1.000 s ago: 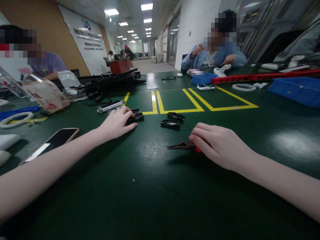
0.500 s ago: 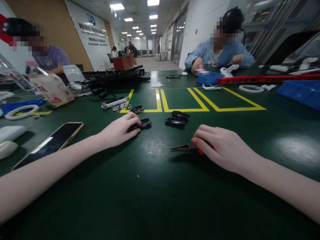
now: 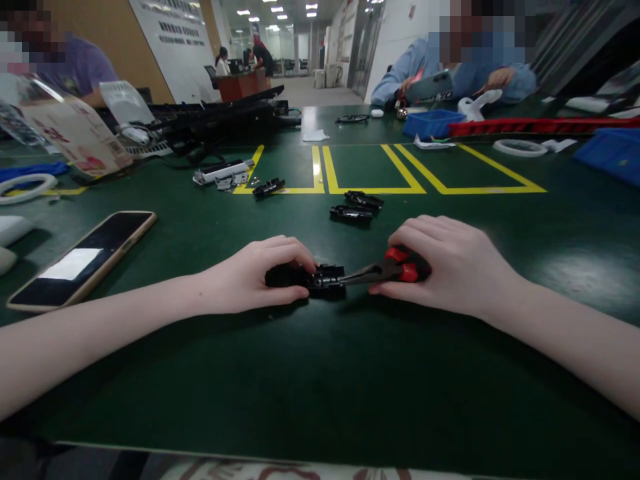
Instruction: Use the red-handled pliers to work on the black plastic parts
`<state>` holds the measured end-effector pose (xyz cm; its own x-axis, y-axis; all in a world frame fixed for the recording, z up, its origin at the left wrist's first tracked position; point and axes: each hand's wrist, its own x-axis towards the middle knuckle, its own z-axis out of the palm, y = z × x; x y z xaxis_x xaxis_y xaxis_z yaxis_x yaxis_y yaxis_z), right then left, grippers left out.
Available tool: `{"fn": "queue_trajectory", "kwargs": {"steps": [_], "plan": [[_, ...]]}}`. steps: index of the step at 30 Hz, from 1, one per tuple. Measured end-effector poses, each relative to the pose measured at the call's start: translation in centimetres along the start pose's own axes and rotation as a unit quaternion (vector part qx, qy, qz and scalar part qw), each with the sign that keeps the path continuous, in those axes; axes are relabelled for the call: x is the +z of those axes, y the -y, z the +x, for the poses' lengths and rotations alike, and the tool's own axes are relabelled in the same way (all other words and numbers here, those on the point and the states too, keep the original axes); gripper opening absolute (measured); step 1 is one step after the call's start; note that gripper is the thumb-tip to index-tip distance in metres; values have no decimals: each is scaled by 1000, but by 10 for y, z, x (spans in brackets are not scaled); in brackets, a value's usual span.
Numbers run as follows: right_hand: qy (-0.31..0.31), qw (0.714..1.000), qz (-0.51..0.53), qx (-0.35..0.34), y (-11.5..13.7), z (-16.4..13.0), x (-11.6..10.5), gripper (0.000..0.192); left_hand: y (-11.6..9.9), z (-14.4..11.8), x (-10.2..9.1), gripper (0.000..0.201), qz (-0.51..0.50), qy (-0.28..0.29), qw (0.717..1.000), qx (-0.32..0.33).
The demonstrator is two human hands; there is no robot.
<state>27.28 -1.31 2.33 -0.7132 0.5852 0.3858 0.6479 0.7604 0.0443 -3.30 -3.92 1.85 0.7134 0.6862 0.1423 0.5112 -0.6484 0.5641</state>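
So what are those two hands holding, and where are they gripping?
The left hand grips a black plastic part by its left end; the right hand holds pliers by their red handles.

Dark green table [image 3: 320,373] with yellow tape lines [image 3: 370,170]. Wood-panel wall [image 3: 100,27] on the left carries a white sign board [image 3: 180,33]. Long corridor [image 3: 300,40] behind, ceiling lights [image 3: 280,9] on, reddish desk [image 3: 243,83] far back.
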Motion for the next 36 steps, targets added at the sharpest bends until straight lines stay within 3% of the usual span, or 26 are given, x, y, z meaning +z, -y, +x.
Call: {"fn": "queue_trajectory", "kwargs": {"steps": [9, 15, 18, 23, 28, 36], "plan": [[-22, 999, 22, -38, 2, 1, 9, 46, -7, -2, 4, 49, 7, 8, 1000, -2], [-1, 998, 38, -41, 2, 1, 8, 45, -13, 0, 13, 66, 86, -8, 996, 31], [-3, 998, 30, -51, 2, 2, 8, 47, -18, 4, 18, 56, 127, -22, 991, 21], [-9, 996, 10, -83, 2, 1, 8, 48, -23, 5, 18, 38, 88, -10, 996, 8], [-52, 991, -17, -122, 2, -1, 9, 47, -25, 2, 16, 35, 37, -2, 999, 0], [-41, 986, -44, -155, 7, 1, 8, 46, -23, 2, 17, 36, 92, 20, 995, 23]]}}
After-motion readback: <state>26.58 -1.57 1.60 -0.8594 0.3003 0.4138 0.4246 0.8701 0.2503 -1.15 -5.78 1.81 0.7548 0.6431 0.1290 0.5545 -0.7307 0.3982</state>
